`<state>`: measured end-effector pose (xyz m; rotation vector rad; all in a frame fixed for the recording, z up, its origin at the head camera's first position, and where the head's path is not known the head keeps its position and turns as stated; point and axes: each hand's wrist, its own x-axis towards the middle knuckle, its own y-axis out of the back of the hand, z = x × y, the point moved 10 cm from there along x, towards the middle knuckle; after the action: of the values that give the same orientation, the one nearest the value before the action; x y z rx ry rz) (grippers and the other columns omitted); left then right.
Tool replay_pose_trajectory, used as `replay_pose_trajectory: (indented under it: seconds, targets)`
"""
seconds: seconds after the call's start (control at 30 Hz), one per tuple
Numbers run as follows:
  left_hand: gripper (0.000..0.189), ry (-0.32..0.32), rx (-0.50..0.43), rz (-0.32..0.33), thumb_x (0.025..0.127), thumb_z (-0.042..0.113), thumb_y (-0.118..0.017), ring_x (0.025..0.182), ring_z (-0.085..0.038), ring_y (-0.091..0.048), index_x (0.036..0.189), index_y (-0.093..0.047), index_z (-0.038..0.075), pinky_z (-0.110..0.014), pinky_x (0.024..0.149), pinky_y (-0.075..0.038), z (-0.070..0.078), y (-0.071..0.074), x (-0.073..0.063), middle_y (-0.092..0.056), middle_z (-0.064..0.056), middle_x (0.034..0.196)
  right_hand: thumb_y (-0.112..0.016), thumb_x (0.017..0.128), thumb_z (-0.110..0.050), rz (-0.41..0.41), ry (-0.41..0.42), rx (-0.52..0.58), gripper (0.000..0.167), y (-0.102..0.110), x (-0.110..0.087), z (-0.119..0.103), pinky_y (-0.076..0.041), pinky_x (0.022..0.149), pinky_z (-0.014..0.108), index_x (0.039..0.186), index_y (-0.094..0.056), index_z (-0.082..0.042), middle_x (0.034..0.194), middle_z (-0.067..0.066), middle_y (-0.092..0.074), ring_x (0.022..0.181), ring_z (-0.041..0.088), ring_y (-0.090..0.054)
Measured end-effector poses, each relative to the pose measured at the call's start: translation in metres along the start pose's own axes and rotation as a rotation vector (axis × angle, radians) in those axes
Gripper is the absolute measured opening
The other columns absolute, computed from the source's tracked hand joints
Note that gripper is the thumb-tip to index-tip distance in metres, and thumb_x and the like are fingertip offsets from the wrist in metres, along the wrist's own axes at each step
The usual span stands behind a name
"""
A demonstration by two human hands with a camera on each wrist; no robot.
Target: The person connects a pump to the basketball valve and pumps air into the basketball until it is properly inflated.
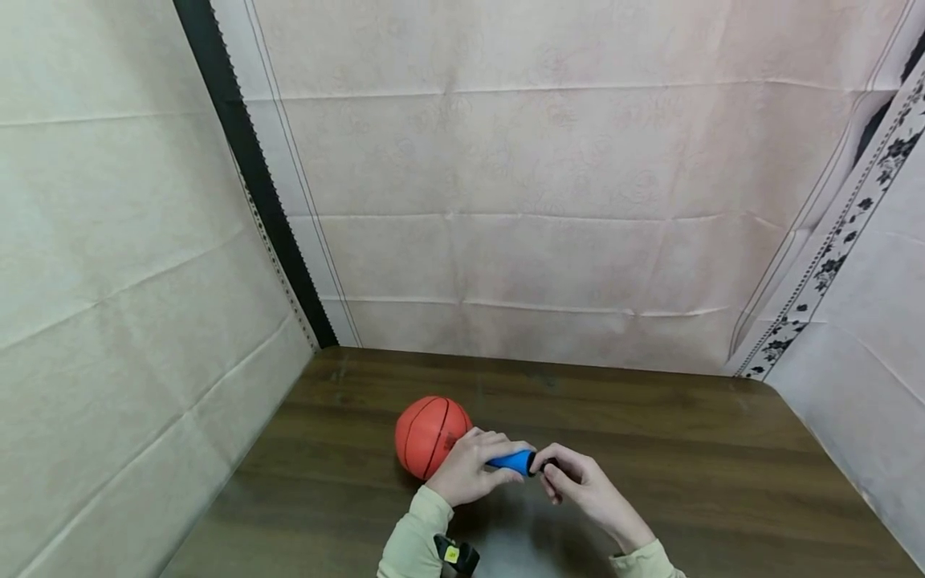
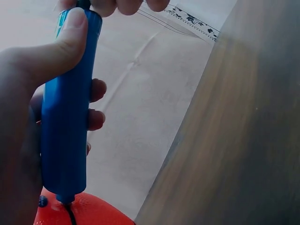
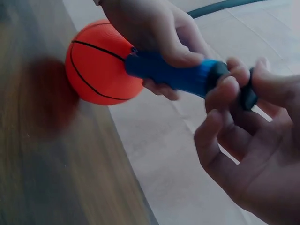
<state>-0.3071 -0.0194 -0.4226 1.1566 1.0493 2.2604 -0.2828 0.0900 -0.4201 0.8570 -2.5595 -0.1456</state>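
A blue hand pump [image 1: 514, 461] lies nearly level beside an orange-red toy basketball [image 1: 428, 437] on the table. My left hand [image 1: 473, 468] grips the blue barrel, its thumb along the side. In the left wrist view the pump's narrow end [image 2: 65, 197] meets the ball's surface; whether a needle goes in cannot be made out. My right hand [image 1: 578, 486] pinches the black handle [image 3: 248, 91] at the pump's other end, with fingers curled round it. The right wrist view shows the handle standing close to the barrel's black cap [image 3: 216, 75].
The brown wood-grain table [image 1: 347, 498] runs back to a pale cloth wall [image 1: 564, 241]. Cloth walls also stand at left [image 1: 130, 321] and right [image 1: 874, 337]. A black strap with a small device [image 1: 457, 554] is on the left wrist.
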Motion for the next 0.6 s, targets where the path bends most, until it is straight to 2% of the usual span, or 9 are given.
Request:
replay_pose_trajectory:
  seconds: [0.1,0.3,0.43,0.6]
  targets:
    - [0.038,-0.028,-0.007,-0.027,0.089,0.037,-0.067,0.095,-0.002,-0.06,0.126,-0.062,0.03,-0.023,0.088,-0.04,0.002,-0.002,0.0,-0.069,0.01,0.104,-0.043,0.102,-0.002,-0.038,-0.031,-0.075,0.016,0.001,-0.003,0.001,-0.047,0.055,0.03,0.109,-0.056,0.001,0.073,0.021,-0.05,0.063,0.029,-0.05]
    - [0.041,-0.044,-0.015,-0.064,0.087,0.033,-0.07,0.099,-0.004,-0.059,0.127,-0.062,0.03,-0.025,0.09,-0.039,0.003,0.003,-0.001,-0.069,0.01,0.109,-0.044,0.102,-0.007,-0.119,-0.039,-0.189,0.018,0.001,-0.007,-0.005,-0.05,0.061,0.027,0.113,-0.059,-0.005,0.078,0.013,-0.056,0.067,0.021,-0.056]
    - [0.042,-0.021,-0.019,-0.069,0.089,0.034,-0.068,0.099,-0.004,-0.058,0.13,-0.061,0.03,-0.028,0.091,-0.04,-0.001,0.007,-0.002,-0.068,0.01,0.109,-0.041,0.102,-0.002,-0.144,-0.008,-0.169,0.024,0.009,-0.012,-0.017,-0.051,0.06,0.027,0.115,-0.06,-0.007,0.08,0.013,-0.057,0.067,0.02,-0.057]
    - [0.042,0.023,-0.014,-0.024,0.091,0.039,-0.064,0.099,-0.004,-0.059,0.132,-0.058,0.032,-0.029,0.091,-0.041,-0.009,0.016,-0.005,-0.068,0.01,0.109,-0.035,0.099,0.01,-0.067,0.077,-0.112,0.031,0.032,-0.027,-0.037,-0.049,0.056,0.029,0.115,-0.059,-0.003,0.077,0.015,-0.054,0.064,0.022,-0.054]
